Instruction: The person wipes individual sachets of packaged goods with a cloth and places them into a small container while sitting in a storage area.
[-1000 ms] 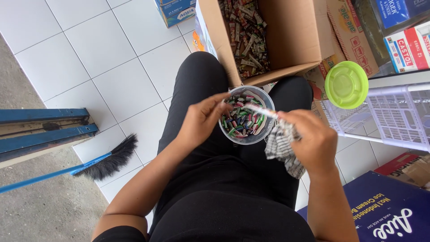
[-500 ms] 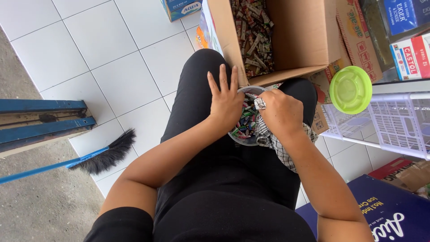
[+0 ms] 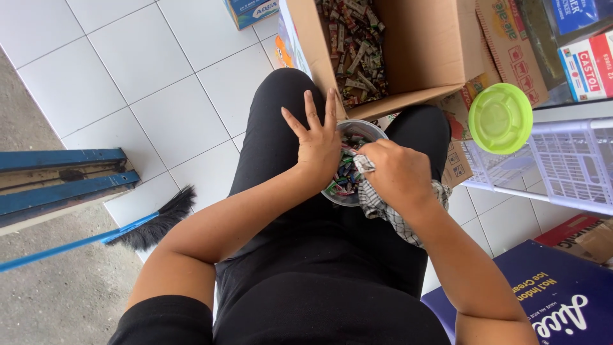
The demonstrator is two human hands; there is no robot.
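Just beyond the jar [image 3: 353,167], a cardboard box [image 3: 426,51] and green lid [image 3: 500,118] crowd in

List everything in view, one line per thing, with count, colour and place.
jar: one, clear, full of sweets, on the lap
checked cloth: one, black and white, in right hand
cardboard box: one, brown, holding sweets, ahead of the knees
lid: one, green, on the white rack
broom: one, blue handle, black bristles, on floor at left
left hand: spread over the jar
right hand: closed on the cloth at the jar
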